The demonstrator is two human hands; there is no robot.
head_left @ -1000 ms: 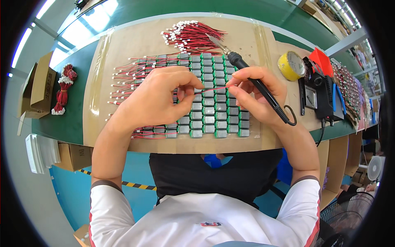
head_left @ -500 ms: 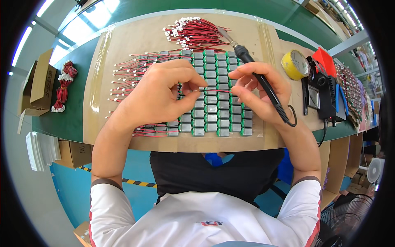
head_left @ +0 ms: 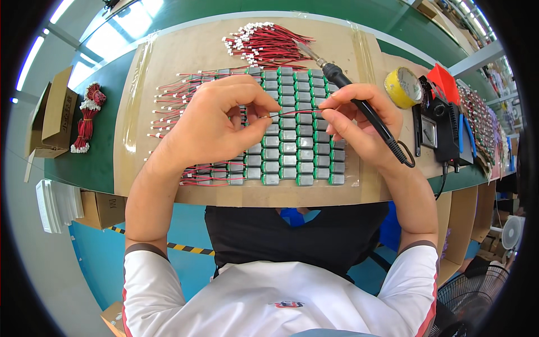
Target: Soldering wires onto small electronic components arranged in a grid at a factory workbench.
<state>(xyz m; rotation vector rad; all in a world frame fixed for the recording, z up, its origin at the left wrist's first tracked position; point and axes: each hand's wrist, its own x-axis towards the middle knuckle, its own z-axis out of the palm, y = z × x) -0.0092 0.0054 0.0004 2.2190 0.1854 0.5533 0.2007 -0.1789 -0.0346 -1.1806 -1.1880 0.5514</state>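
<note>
Between my two hands a thin red-and-black wire lead [head_left: 300, 112] is stretched above rows of small grey blocks with green edges [head_left: 288, 147]. My left hand [head_left: 216, 121] pinches its left end between thumb and forefinger; whatever sits on that end is hidden by the fingers. With thumb and forefinger, my right hand [head_left: 362, 121] pinches the right end. A soldering iron [head_left: 336, 76] also rests in that hand, lying across the fingers, its tip pointing up and left toward a heap of red-and-black leads with white connectors [head_left: 264, 44]. Several blocks at the left have leads [head_left: 168, 112] on them.
Brown board [head_left: 185, 50] covers the green bench. To the right are a yellow tape roll [head_left: 403, 88], a black soldering station [head_left: 446, 129] and a red holder [head_left: 443, 84]. At the left stand an open carton [head_left: 59, 112] and a tied bundle of leads [head_left: 85, 123].
My right hand has shifted slightly right and up with the wire end and soldering iron. The lead now runs straighter and slightly higher; my left hand has barely moved.
</note>
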